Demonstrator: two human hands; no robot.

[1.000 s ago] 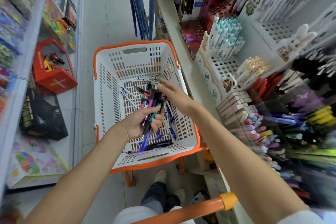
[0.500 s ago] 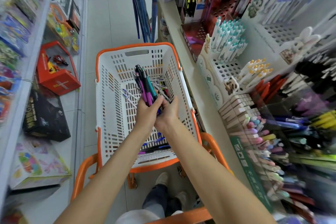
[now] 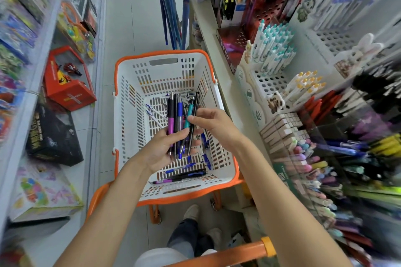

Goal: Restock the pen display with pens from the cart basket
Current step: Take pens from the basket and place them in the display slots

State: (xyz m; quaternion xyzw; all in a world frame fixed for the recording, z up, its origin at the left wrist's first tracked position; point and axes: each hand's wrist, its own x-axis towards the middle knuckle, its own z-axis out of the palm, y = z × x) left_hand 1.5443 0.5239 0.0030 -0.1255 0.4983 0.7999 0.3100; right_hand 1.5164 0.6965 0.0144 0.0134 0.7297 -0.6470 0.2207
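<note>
Several pens stand gathered in a bundle of pens, held upright over the cart basket, a white slotted tub with an orange rim. From the head view, the left hand grips the lower half of the bundle, fingers wrapped round it and thumb across the front. A purple-and-black pen, a blue one, a teal one and a thin black one are in it. The right hand comes in from the right, its thumb and fingertips pinched on the bundle's right edge, at the teal pen and the black one. I can't tell which of the two it has.

Down in the basket lie more loose pens, mostly blue and black, scattered over the slotted floor, with two white ones near the left wall. The pen display runs along the shelf just to the right of the basket, crowded with pastel, blue and yellow barrels and blurred toward the edge. Higher up on that shelf stands a white rack of teal-capped pens. Across the aisle, a red box sits on the lower left shelf. An orange cart handle crosses the bottom of the view.
</note>
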